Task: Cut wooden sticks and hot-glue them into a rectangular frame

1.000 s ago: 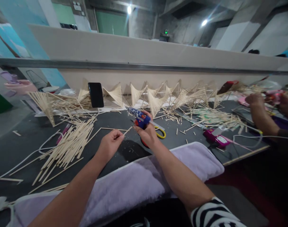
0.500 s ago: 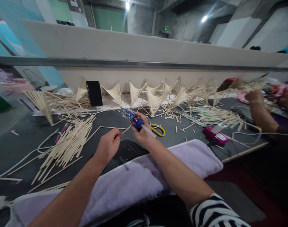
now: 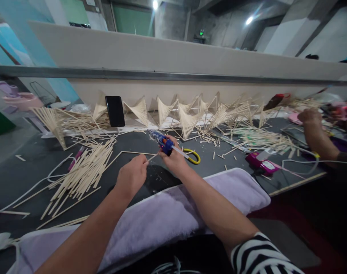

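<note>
My right hand (image 3: 173, 158) is wrapped round a blue glue gun (image 3: 164, 144), with a pale glue stick (image 3: 179, 151) poking out of its back end. The nozzle end points away and to the left, smeared with whitish strands. Just left of it, my left hand (image 3: 132, 174) pinches a thin wooden stick (image 3: 152, 157), whose far end reaches toward the glue gun. Two thin sticks (image 3: 137, 153) joined at an angle lie on the dark table (image 3: 110, 182) beyond my left hand. Yellow-handled scissors (image 3: 194, 156) lie to the right of my right hand.
A pile of wooden sticks (image 3: 82, 171) lies on the left. Fan-shaped stick models (image 3: 187, 120) and a phone (image 3: 115, 111) line the back. A lilac cushion (image 3: 167, 217) covers the front edge. At right are a magenta glue gun (image 3: 260, 163) and another person's hand (image 3: 310, 116).
My left hand has turned slightly, its knuckles now more upward. The glue gun has tilted a little in my right hand, and the whole view has shifted slightly.
</note>
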A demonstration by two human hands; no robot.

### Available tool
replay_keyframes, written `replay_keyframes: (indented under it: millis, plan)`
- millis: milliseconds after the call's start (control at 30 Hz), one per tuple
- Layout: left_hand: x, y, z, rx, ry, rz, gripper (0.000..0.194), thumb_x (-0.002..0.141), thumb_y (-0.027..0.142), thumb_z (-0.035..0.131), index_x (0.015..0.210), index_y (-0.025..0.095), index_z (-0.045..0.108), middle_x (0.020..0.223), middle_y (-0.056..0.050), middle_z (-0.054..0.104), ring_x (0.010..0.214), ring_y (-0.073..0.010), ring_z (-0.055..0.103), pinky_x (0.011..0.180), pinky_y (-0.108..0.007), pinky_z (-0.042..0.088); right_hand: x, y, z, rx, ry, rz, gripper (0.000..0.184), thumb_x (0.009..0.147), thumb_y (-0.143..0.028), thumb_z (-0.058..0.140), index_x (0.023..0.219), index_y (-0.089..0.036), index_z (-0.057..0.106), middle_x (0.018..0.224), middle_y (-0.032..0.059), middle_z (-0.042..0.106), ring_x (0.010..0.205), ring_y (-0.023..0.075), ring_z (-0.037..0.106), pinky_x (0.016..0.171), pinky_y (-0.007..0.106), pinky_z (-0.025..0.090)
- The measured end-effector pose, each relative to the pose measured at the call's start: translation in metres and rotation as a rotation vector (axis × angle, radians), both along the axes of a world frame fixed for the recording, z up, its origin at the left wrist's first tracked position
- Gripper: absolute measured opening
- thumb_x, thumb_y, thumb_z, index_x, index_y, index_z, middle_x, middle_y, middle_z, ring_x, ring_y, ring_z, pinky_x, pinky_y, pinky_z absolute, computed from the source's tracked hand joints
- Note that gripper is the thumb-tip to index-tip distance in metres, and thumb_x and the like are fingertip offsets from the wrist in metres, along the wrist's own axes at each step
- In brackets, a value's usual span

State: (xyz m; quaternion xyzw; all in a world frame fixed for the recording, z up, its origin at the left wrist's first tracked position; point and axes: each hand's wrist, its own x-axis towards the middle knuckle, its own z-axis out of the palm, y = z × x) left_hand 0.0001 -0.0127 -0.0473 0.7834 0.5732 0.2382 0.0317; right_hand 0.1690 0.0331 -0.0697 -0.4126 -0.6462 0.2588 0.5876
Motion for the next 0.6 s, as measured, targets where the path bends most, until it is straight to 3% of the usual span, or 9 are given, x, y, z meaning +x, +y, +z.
replay_keyframes:
  millis: [200,333,467,600]
  plan:
    - [0.002,-0.006,0.003,0.113,0.119,0.023,0.018,0.087,0.029,0.036,0.08,0.021,0.051,0.082,-0.005,0.057,0.071,-0.0167,0.052,0.055,-0.024,0.027,0.0,0.0,0.0,0.001,-0.042,-0.025,0.059,0.066,-0.014,0.06,0.12,-0.025,0.042,0.115,0.0065,0.052,0.091,0.0186,0.057,0.084,0.036,0.045]
    - [0.002,-0.007,0.003,0.127,0.107,0.022,0.017,0.085,0.027,0.039,0.08,0.02,0.054,0.081,-0.006,0.057,0.068,-0.0163,0.051,0.055,-0.025,0.026,-0.001,-0.001,0.002,-0.027,0.026,0.007,0.057,0.066,-0.012,0.058,0.119,-0.025,0.042,0.109,0.0054,0.054,0.085,0.0166,0.059,0.08,0.034,0.048]
    - [-0.001,-0.003,0.002,0.088,-0.033,-0.042,0.018,0.084,0.026,0.04,0.077,0.019,0.054,0.079,-0.004,0.058,0.07,-0.0151,0.052,0.06,-0.024,0.03,-0.002,-0.001,0.008,-0.097,0.165,0.07,0.061,0.062,-0.007,0.057,0.118,-0.024,0.04,0.094,0.0021,0.057,0.073,0.0136,0.059,0.07,0.03,0.05]
    - [-0.004,0.005,0.003,-0.077,-0.323,-0.139,0.018,0.082,0.029,0.044,0.073,0.018,0.055,0.067,0.001,0.055,0.064,-0.0116,0.049,0.061,-0.021,0.034,0.003,-0.002,0.015,-0.196,0.287,0.13,0.06,0.06,-0.01,0.061,0.115,-0.021,0.041,0.082,-0.0009,0.059,0.066,0.0129,0.058,0.064,0.028,0.05]
